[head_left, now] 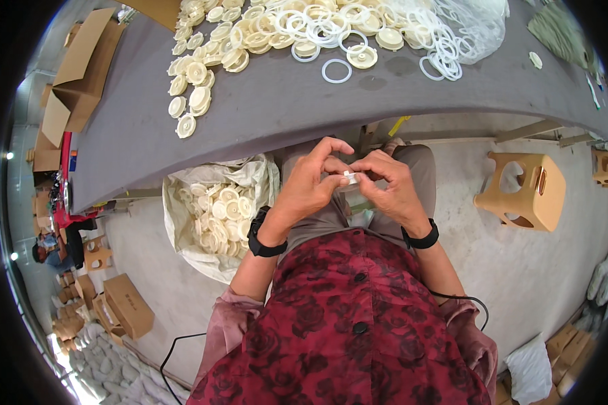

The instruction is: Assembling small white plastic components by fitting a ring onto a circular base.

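Over my lap, in front of the table edge, my left hand (309, 183) and my right hand (393, 186) meet at a small cream plastic lid (348, 178). The thumb and fingers of each hand pinch one side of it. A translucent edge shows just under the lid; I cannot tell whether it is a sealing ring. Fingers cover much of the piece. On the table ahead lie many loose cream lids (197, 73) and a heap of translucent sealing rings (336, 71). One lid (186, 125) sits nearest the table's front edge.
Left of my legs, an open white sack (174, 219) holds many cream lids. The grey table (263, 108) spans the front. A tan plastic stool (554, 192) stands right, a clear plastic bag (483, 27) lies far right. Cardboard boxes (128, 304) and a seated person (57, 253) are left.
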Motion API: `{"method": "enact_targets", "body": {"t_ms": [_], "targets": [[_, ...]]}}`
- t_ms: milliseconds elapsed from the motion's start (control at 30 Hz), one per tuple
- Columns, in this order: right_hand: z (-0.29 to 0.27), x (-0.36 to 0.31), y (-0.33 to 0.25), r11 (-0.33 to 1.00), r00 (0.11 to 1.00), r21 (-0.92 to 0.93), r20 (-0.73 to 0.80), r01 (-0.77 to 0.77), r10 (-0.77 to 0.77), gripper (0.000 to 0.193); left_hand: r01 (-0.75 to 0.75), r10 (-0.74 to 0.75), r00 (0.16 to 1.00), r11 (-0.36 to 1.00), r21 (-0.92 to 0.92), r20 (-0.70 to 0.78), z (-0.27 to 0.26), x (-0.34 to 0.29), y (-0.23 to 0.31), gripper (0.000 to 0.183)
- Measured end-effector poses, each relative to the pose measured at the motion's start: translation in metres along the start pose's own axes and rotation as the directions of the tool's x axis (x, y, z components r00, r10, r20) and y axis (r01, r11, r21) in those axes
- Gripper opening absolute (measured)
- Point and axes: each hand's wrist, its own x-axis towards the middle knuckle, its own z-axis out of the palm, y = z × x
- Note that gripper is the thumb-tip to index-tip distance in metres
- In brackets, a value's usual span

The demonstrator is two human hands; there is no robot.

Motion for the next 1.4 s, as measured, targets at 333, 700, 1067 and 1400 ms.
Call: {"method": "enact_targets", "body": {"t_ms": [333,700,1067,1400], "targets": [[0.013,-0.009,-0.003,0.757,0.938,0.653,-0.260,-0.004,0.229,0.012,-0.107,-0.042,0.984,0.641,-0.760,-0.173,0.030,-0.008,-0.046,0.023],[-0.004,-0.007,-0.014,0.929,0.970,0.308,-0.063,-0.205,0.235,0.013,-0.218,0.179,0.974,0.904,-0.368,-0.137,0.003,-0.013,-0.030,0.003],[0.008,-0.002,-0.014,0.999,0.999,-0.001,-0.003,-0.045,0.045,0.014,-0.355,0.404,0.912,0.865,0.355,-0.073,0.002,-0.002,-0.005,0.006],[0.008,-0.007,-0.010,0.797,0.966,0.603,-0.194,-0.020,0.171,0.006,-0.184,0.077,0.978,0.764,-0.618,-0.196,0.017,-0.011,-0.025,0.028]]}}
